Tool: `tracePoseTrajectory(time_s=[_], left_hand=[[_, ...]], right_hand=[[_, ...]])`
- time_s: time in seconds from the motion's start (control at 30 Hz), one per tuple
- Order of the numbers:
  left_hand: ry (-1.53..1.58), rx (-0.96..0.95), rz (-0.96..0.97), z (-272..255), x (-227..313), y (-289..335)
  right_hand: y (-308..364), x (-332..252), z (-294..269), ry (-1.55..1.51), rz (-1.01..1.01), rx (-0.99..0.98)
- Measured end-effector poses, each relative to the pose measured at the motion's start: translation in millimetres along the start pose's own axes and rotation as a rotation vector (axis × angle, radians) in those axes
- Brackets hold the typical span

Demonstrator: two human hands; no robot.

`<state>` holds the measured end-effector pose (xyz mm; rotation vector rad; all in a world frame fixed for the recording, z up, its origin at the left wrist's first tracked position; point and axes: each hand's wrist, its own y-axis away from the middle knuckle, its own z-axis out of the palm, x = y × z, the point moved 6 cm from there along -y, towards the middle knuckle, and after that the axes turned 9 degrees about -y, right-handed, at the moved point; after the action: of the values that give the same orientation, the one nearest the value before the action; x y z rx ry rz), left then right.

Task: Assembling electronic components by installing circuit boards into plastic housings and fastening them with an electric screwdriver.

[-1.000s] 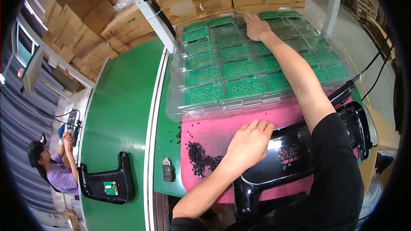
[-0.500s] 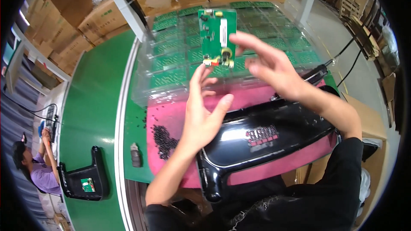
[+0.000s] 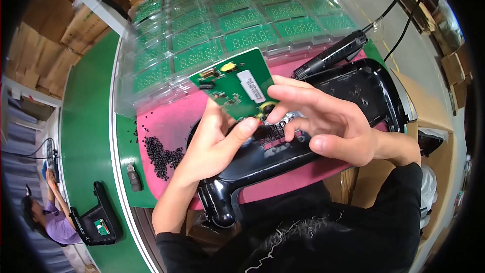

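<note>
A green circuit board (image 3: 230, 88), tilted and with a white label and small parts on its face, is held up over a black plastic housing (image 3: 242, 164). My left hand (image 3: 209, 144) grips its lower left part, fingers behind the board and thumb in front. My right hand (image 3: 333, 126) is at the board's right edge, fingers apart and half bent; whether a fingertip touches the edge I cannot tell. The housing lies on a pink mat (image 3: 174, 114), with a cluster of dark parts in a window under the hands.
Stacked clear trays (image 3: 126, 98) of green boards stand behind the mat. A black electric screwdriver (image 3: 331, 55) lies at the right. Small black screws (image 3: 160, 159) are piled at the left, near a dark stubby object (image 3: 134, 178). A co-worker (image 3: 58, 222) sits far left by another housing (image 3: 112, 207).
The board has come down and nearer from above the trays to over the housing, and tilted. My left hand now grips it; both hands moved lower. The view has shifted.
</note>
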<state>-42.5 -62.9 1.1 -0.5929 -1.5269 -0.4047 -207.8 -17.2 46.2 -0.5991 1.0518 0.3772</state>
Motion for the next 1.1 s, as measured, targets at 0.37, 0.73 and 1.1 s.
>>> tracePoseTrajectory(time_s=[0.37, 0.73, 1.1], left_hand=[[-0.389, -0.760, -0.178, 19, 5, 25], [-0.393, -0.752, -0.016, 29, 5, 25], [-0.376, -0.309, 0.099, 4, -4, 8]], right_hand=[[17, -10, 1, 1.137, -0.254, 0.086], [50, 5, -11, 0.681, 0.175, 0.222], [56, 27, -45, -0.024, 0.519, 0.536]])
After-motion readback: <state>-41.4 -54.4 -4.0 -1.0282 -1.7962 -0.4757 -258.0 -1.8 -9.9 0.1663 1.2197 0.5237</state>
